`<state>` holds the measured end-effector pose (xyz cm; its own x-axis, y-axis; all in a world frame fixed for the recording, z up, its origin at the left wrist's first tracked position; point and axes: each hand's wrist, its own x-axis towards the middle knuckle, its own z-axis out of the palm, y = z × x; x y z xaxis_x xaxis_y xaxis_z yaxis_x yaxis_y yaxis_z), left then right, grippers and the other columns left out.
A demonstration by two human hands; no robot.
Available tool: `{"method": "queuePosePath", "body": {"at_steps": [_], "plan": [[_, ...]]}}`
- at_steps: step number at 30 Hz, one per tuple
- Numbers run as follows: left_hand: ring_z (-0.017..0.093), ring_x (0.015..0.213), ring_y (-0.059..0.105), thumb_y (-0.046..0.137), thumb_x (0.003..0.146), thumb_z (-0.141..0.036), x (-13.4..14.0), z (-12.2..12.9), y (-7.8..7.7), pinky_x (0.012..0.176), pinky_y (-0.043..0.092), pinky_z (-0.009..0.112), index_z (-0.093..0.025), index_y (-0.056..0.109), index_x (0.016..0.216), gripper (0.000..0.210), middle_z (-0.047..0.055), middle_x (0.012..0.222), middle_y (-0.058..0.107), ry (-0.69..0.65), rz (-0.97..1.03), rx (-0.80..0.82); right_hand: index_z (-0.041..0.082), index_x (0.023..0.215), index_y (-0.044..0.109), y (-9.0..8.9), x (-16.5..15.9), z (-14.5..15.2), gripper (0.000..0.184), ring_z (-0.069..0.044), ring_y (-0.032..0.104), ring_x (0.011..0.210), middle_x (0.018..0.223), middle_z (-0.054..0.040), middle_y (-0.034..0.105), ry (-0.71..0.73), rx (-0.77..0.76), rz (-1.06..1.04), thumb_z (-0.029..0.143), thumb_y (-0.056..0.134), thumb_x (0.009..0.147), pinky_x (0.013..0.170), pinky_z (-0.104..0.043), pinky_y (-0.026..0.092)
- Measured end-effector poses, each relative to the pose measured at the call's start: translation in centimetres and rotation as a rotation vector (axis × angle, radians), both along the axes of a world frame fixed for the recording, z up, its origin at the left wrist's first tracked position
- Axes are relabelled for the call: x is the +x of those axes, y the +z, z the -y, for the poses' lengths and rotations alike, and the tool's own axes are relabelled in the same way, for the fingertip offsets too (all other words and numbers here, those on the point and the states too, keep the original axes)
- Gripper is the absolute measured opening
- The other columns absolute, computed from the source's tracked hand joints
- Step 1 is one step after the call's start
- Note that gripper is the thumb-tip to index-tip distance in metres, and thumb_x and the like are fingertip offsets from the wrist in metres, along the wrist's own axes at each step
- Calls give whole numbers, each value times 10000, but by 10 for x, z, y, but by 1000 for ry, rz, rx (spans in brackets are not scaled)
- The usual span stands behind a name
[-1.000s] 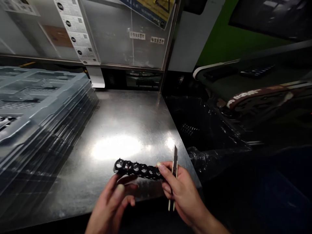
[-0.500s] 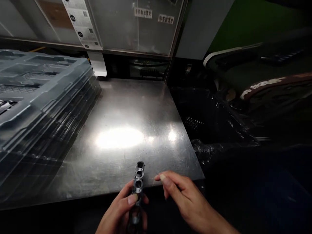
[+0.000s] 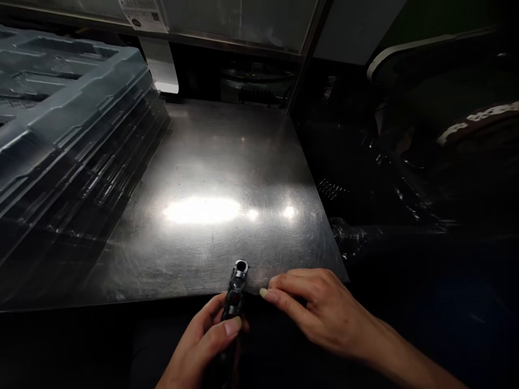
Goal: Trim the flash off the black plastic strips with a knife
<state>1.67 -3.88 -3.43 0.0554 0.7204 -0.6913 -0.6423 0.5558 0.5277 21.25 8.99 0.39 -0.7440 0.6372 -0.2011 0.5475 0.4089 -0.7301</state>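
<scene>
A dark, shiny metal part with a row of round holes points away from me at the front edge of the table. My left hand is closed around its lower section, thumb on top, and hides much of that end. To the right of the part, and apart from it, is my right hand. Its fingers are curled and the thumb tip lies near the forefinger. Whether anything small sits between them is hidden.
Clear plastic trays are stacked on the left of the steel table. Black plastic sheeting lies beyond the right edge. At the back stand a panel with a printed label sheet and a curled white sheet.
The view has tipped downward, so the table and trays sit higher in the picture. The metal part now points more end-on. My right hand has turned, its back facing up, with fingers more curled.
</scene>
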Motion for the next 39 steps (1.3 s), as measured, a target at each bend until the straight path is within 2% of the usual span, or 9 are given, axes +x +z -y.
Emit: {"method": "queuePosePath", "body": {"at_steps": [4, 10, 17, 19, 25, 28, 32, 36, 39], "plan": [[73, 401, 420, 821, 805, -404, -1, 2, 0, 482, 464, 236, -199, 739, 1087, 358, -37, 588, 593, 13, -2, -4, 243, 852, 725, -1, 2, 2, 458, -172, 584, 600, 683, -17, 632, 38, 75, 67, 522, 451, 1089, 611, -322, 408], [96, 440, 414, 768, 860, -445, -4, 3, 0, 424, 324, 203, -215, 699, 1235, 445, -48, 560, 518, -83, 58, -1, 242, 895, 745, -4, -1, 1, 460, -170, 595, 599, 683, -19, 639, 63, 95, 86, 519, 438, 1096, 612, -320, 414], [102, 584, 547, 782, 846, -411, -4, 3, 5, 522, 424, 216, -254, 682, 1292, 484, 32, 940, 717, -66, -21, -58, 256, 969, 761, -5, 2, -1, 453, -168, 595, 609, 693, -17, 644, 91, 113, 116, 532, 426, 1098, 616, -318, 412], [103, 590, 557, 781, 850, -404, -4, 2, 7, 534, 430, 223, -261, 681, 1298, 481, 31, 960, 730, -66, -32, -70, 252, 927, 748, -4, 2, -2, 466, -161, 582, 597, 681, -12, 634, 105, 120, 126, 532, 419, 1100, 603, -312, 403], [244, 934, 705, 806, 832, -397, -2, 1, 10, 769, 523, 285, -269, 706, 1280, 477, 46, 953, 765, -15, -77, -53, 231, 797, 685, -1, 0, -7, 497, -144, 555, 568, 656, -2, 622, 141, 124, 120, 513, 416, 1106, 562, -300, 362], [232, 865, 701, 805, 832, -401, -3, 0, 10, 856, 539, 324, -267, 690, 1317, 516, 35, 927, 752, -35, -70, -68, 228, 802, 700, -1, -2, -9, 471, -142, 565, 581, 657, 8, 641, 144, 67, 78, 478, 443, 1108, 584, -299, 373], [231, 819, 694, 804, 830, -391, -4, -1, 12, 870, 554, 352, -238, 694, 1333, 538, 50, 895, 744, -29, -43, -56, 226, 830, 706, -1, -4, -10, 427, -135, 574, 609, 677, 23, 655, 143, 17, 51, 439, 465, 1111, 613, -294, 377], [194, 667, 667, 818, 811, -407, -3, -1, 15, 852, 571, 378, -250, 717, 1303, 526, 29, 801, 722, -22, -58, -85, 231, 821, 684, 0, -2, -7, 450, -133, 567, 605, 678, 21, 631, 130, 76, 112, 487, 447, 1105, 598, -293, 363], [151, 561, 595, 814, 813, -440, -1, 0, 17, 738, 574, 346, -269, 695, 1332, 559, 21, 804, 719, -21, -44, -129, 248, 857, 682, 3, -2, -2, 444, -133, 566, 599, 685, 22, 611, 104, 149, 169, 513, 425, 1104, 592, -292, 355]]}}
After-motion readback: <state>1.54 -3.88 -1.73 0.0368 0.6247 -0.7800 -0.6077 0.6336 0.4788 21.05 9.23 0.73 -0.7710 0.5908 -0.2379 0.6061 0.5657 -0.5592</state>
